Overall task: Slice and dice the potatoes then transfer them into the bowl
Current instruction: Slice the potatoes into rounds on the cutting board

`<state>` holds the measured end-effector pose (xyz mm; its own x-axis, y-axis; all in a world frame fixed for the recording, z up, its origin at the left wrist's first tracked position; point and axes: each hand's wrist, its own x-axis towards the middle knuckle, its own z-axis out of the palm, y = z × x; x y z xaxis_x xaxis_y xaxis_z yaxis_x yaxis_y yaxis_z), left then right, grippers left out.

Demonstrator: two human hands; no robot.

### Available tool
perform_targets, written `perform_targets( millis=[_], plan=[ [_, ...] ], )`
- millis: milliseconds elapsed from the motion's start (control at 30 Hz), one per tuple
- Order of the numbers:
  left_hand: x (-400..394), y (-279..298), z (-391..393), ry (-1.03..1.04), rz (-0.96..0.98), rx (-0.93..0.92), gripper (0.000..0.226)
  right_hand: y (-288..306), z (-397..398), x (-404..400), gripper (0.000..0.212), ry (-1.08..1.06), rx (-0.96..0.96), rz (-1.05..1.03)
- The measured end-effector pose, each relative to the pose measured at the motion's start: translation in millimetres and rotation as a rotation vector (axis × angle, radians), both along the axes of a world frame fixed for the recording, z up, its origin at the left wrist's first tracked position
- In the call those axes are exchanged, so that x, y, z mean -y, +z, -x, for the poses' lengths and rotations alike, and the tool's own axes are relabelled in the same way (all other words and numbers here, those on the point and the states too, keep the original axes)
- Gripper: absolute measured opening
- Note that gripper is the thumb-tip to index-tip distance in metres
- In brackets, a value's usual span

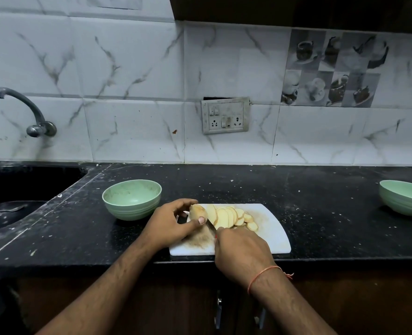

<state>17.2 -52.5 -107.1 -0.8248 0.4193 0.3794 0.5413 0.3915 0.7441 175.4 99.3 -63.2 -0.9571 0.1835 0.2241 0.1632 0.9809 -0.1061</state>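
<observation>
A black speckled counter (224,184) carries a white cutting board (270,228) at 6 o'clock, one green bowl (132,199) just beside it at 9, and another bowl (404,197) well apart at 3.

A curved metal tap (22,110) juts from the marble-tiled wall far left of the hands — a switch-and-socket plate (225,115) sits straight beyond them.

Bare forearms, no sleeves; thin orange thread bracelet (264,274) knotted round right wrist.
</observation>
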Motion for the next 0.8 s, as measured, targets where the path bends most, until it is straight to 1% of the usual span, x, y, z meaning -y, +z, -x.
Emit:
perform_targets(
  millis=[100,233,300,433,633,800],
  plan=[
    [0,2,1,-0.024,0.027,0.016,0.053,3,-2,0,0.024,-0.008,0.000,0.014],
    [11,3,8,-0.039,0.019,0.091,0.067,8,-4,-1,0.024,-0.016,-0.015,0.039],
    [14,2,8,-0.044,0.008,0.112,0.065,11,-5,1,0.025,-0.016,-0.026,0.054],
    [12,3,8,-0.059,0.020,0.088,0.055,18,-4,7,0.025,-0.018,-0.048,0.064],
    [14,4,8,-0.081,0.039,0.068,0.059,24,-6,15,0.025,-0.003,-0.067,0.024],
    [15,3,8,-0.084,0.043,0.088,0.062,27,-4,20,0.025,-0.006,-0.047,-0.011]
  ],
)
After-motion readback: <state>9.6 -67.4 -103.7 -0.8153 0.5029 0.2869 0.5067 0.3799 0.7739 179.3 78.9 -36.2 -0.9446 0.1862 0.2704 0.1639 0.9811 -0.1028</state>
